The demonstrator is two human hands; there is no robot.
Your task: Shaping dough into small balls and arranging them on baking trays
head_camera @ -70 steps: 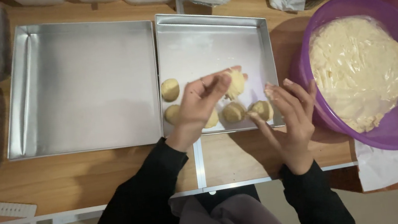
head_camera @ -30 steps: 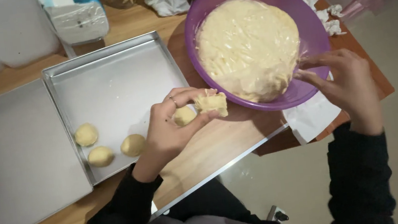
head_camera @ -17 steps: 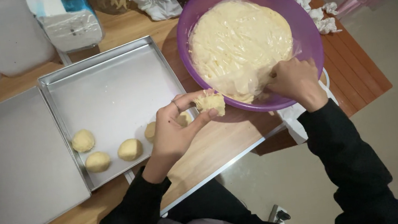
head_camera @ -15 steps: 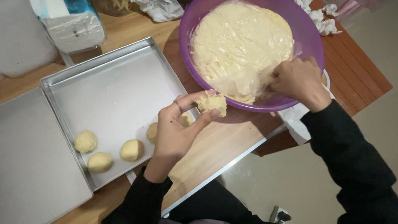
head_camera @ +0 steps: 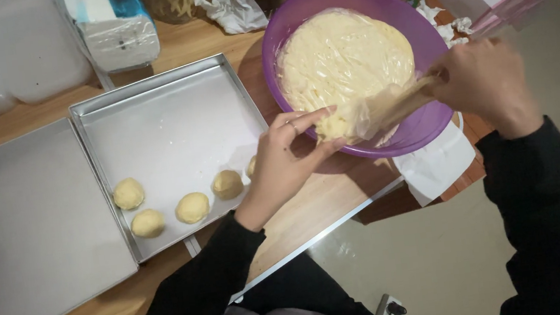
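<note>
Dough lump [head_camera: 334,124], pale yellow, sits pinched between the thumb and curled fingers of the left hand [head_camera: 285,158], held just over the near rim of the purple mixing bowl [head_camera: 423,47]. A strip of clear plastic wrap [head_camera: 387,103] runs from the lump up and to the right, its long axis slanting toward the right hand [head_camera: 480,79], which is closed on the strip's far end over the bowl's right edge. The left hand is the nearer one to the square metal baking tray [head_camera: 169,121], which lies to its left and holds 5 rolled dough balls [head_camera: 192,207] along the near side, the last mostly hidden behind the hand. A second tray [head_camera: 19,232] lies further left.
</note>
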